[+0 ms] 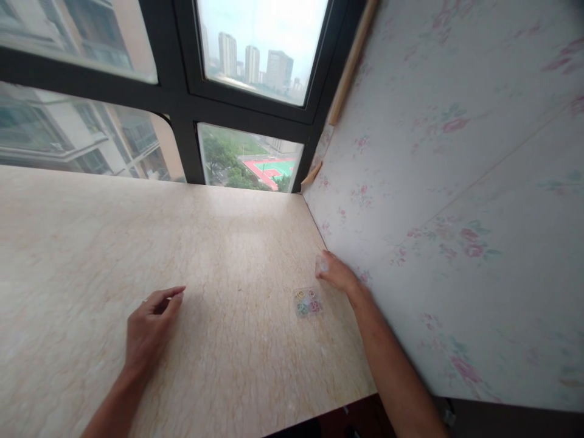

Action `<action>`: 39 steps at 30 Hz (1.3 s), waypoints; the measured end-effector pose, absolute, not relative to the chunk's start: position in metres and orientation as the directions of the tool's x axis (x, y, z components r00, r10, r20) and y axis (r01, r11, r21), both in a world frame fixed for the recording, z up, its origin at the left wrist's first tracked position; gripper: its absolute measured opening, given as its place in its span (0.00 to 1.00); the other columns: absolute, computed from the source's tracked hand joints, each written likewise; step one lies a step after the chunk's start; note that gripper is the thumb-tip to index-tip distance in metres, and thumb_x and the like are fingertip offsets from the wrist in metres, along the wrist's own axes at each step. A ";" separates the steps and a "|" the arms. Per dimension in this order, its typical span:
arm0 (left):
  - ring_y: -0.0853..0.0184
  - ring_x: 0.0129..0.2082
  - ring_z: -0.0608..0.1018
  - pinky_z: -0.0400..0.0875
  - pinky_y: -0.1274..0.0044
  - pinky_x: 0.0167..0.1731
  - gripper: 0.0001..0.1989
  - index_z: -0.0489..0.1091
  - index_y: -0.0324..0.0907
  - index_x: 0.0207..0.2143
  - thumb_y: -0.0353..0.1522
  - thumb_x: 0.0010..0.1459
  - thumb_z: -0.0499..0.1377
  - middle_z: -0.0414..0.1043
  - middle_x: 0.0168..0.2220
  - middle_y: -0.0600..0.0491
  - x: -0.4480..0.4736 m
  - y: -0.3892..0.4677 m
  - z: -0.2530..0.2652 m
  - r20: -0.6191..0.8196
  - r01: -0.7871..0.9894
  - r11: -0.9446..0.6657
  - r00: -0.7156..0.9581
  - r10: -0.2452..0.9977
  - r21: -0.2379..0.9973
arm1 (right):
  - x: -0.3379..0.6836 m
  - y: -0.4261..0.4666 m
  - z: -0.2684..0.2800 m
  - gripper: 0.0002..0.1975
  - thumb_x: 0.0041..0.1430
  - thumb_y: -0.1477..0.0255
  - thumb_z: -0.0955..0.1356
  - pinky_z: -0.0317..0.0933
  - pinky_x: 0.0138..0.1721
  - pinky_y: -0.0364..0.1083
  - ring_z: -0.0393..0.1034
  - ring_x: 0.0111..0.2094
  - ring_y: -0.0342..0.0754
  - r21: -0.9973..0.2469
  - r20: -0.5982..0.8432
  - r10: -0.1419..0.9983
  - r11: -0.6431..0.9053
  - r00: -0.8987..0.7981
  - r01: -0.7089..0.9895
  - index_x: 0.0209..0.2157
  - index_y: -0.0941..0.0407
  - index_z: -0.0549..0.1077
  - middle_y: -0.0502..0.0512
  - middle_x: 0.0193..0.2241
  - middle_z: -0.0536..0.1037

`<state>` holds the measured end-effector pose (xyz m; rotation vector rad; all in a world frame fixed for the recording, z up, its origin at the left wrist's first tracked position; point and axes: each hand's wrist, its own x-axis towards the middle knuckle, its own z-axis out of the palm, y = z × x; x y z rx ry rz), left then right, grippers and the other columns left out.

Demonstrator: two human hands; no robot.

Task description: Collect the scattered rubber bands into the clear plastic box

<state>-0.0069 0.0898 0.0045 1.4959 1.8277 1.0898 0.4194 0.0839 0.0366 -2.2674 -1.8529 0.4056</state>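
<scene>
My right hand is closed on a small clear plastic piece that looks like a box lid, beside the papered wall. Just below it, a clear four-part plastic box lies on the stone sill with small coloured rings in its compartments: yellow, brownish, green and pink. Well to the left of the box, my left hand is low over the sill, its thumb and forefinger tips brought together. Whether anything small sits between those tips cannot be made out.
The pale marbled sill runs back to a dark window frame. On the right, a flowered wall rises close to my right arm. A strip of wood trim edges the window. The sill's front edge shows at the bottom.
</scene>
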 end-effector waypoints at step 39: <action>0.63 0.44 0.76 0.74 0.71 0.38 0.19 0.69 0.46 0.52 0.37 0.57 0.61 0.72 0.49 0.46 0.074 0.048 0.070 0.480 0.292 -0.556 0.294 0.826 0.778 | 0.287 0.027 0.094 0.29 0.65 0.50 0.57 0.51 0.14 0.38 0.49 0.14 0.34 -0.407 -0.346 0.840 -0.536 -0.418 -0.740 0.45 0.61 0.71 0.64 0.44 0.78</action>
